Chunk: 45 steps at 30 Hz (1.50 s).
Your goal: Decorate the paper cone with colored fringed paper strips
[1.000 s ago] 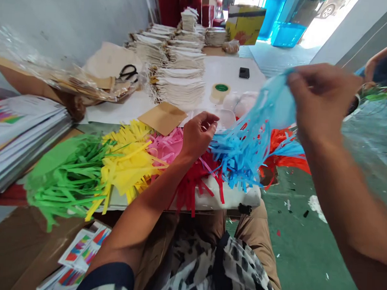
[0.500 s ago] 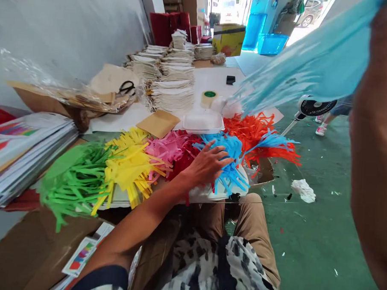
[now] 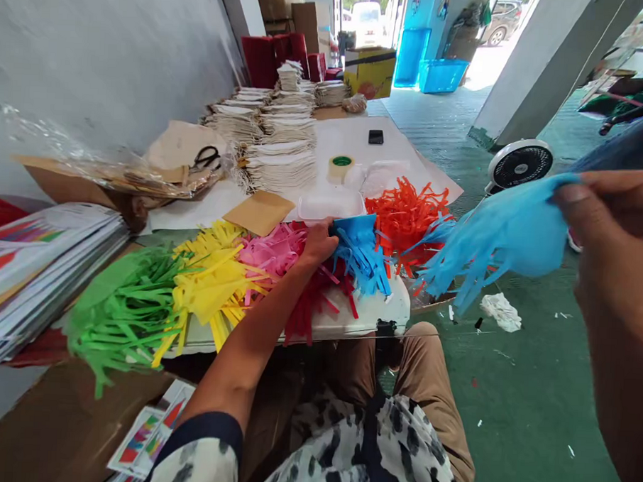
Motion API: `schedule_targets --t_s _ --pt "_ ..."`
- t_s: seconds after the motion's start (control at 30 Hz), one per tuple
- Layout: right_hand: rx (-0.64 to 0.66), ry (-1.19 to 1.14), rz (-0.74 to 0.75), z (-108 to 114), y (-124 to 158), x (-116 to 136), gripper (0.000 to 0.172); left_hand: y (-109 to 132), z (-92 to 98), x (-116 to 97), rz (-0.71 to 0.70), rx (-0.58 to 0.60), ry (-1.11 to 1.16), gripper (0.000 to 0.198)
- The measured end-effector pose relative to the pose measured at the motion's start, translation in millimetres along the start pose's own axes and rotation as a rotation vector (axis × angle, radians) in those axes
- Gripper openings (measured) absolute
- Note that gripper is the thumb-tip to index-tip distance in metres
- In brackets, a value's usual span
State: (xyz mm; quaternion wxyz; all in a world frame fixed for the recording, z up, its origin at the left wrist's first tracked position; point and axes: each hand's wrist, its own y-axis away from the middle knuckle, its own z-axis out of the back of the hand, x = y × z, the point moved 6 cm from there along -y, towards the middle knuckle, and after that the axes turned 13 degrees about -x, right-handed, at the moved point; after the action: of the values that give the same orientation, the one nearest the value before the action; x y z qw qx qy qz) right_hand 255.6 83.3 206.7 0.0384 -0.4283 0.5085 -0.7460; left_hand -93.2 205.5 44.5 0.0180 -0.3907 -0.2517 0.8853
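Observation:
My left hand [image 3: 319, 242] is closed on the blue fringed paper stack [image 3: 361, 253] that lies at the table's near edge, beside the pink fringe pile [image 3: 272, 251] and over red strips [image 3: 319, 298]. Off to the right, over the floor, my right hand [image 3: 613, 218] pinches a separate blue fringed sheet [image 3: 500, 238] with its strips hanging to the left. An orange fringe pile [image 3: 408, 213] lies behind the blue stack. Yellow fringe [image 3: 213, 279] and green fringe [image 3: 121, 307] spread out to the left.
A clear plastic tray [image 3: 328, 202], a tape roll [image 3: 339, 167], a brown card [image 3: 259, 212], scissors [image 3: 206, 156] and stacks of cream bags [image 3: 283, 150] sit further back. Printed sheets [image 3: 27, 256] are stacked at left. A small fan [image 3: 519, 164] stands on the green floor.
My left hand went from lying flat on the blue stack to gripping it. My right hand dropped from high up to mid-height at the right, still holding its blue sheet.

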Motion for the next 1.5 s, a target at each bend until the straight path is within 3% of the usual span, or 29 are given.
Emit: schedule_targets --t_s 0.07,0.17,0.27,0.3,0.37,0.47,0.63,0.83,0.97,1.03,1.1,1.27,1.4,1.5 --pt "0.054 -0.040 -0.051 -3.8 13.2 7.6 0.013 6.6 20.8 -21.7 -0.017 -0.136 -0.022 0.053" --pt "0.205 -0.014 -0.015 -12.9 34.6 21.5 0.009 43.2 64.9 -89.3 -0.183 -0.387 0.066 0.036" --pt "0.296 0.020 0.005 -15.2 55.3 34.6 0.011 94.5 83.5 -155.1 -0.289 -0.281 0.294 0.010" --pt "0.314 0.019 0.003 -14.1 61.9 39.3 0.011 110.8 84.4 -172.4 -0.342 -0.231 0.325 0.011" --pt "0.333 0.012 -0.008 -9.0 74.3 49.0 0.012 134.7 85.1 -188.8 -0.351 -0.243 0.351 0.024" --pt "0.336 -0.011 -0.021 3.2 90.4 62.6 0.011 150.7 77.9 -186.8 -0.274 -0.256 0.370 0.033" --pt "0.371 -0.047 -0.038 20.0 111.7 74.3 0.011 159.6 71.8 -182.5 -0.291 -0.204 0.397 0.017" --pt "0.427 -0.066 -0.057 29.8 120.6 71.5 0.014 166.6 70.7 -182.0 -0.255 -0.115 0.466 0.016" --pt "0.650 -0.290 -0.050 20.8 121.0 64.2 0.039 167.8 65.8 -175.7 -0.161 0.166 0.655 0.013" --pt "0.831 -0.439 -0.123 10.5 127.6 56.5 0.047 168.2 62.4 -170.1 -0.072 0.346 0.775 0.021" --pt "0.970 -0.528 -0.227 0.0 137.6 46.6 0.047 166.9 61.7 -163.1 -0.009 0.449 0.808 0.027" --pt "1.010 -0.603 -0.381 -15.7 155.2 26.6 0.034 155.4 69.5 -147.9 -0.026 0.428 0.665 0.024" --pt "1.092 -0.681 -0.469 -22.1 163.9 22.1 0.027 150.8 60.2 -138.5 0.067 0.630 0.721 0.024" --pt "1.130 -0.717 -0.555 -23.8 167.1 20.2 0.030 153.2 44.8 -126.2 0.264 0.760 0.900 0.032"
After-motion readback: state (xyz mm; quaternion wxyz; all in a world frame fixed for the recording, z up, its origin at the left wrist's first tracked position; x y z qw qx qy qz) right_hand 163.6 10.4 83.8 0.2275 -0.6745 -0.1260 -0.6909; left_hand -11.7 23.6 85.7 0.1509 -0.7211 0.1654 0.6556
